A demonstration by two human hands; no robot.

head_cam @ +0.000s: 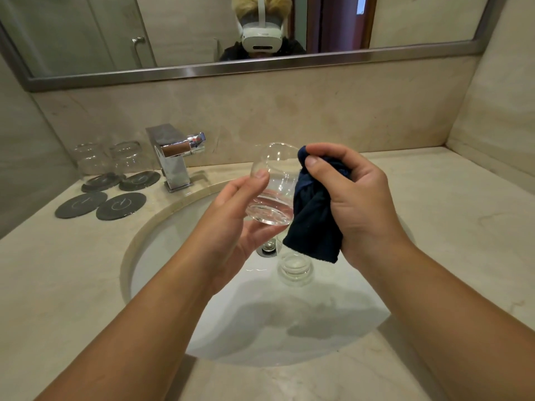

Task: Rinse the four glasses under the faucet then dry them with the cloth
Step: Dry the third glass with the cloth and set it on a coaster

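Observation:
My left hand (231, 215) holds a clear glass (275, 183) above the sink, tilted with its mouth turned away from me and its thick base toward me. My right hand (350, 198) grips a bunched dark blue cloth (314, 224) right beside the glass, the cloth's top end at the rim. Another glass (293, 266) stands in the white basin (202, 285) near the drain. Two glasses (89, 162) (126, 156) stand upside down on dark coasters at the back left. The chrome faucet (173, 157) runs no water.
Two bare dark round coasters (81, 204) (121, 206) lie on the beige counter left of the basin. The drain (267, 247) sits at the basin's middle. A mirror (202, 30) hangs above the backsplash; walls close in on the left and right.

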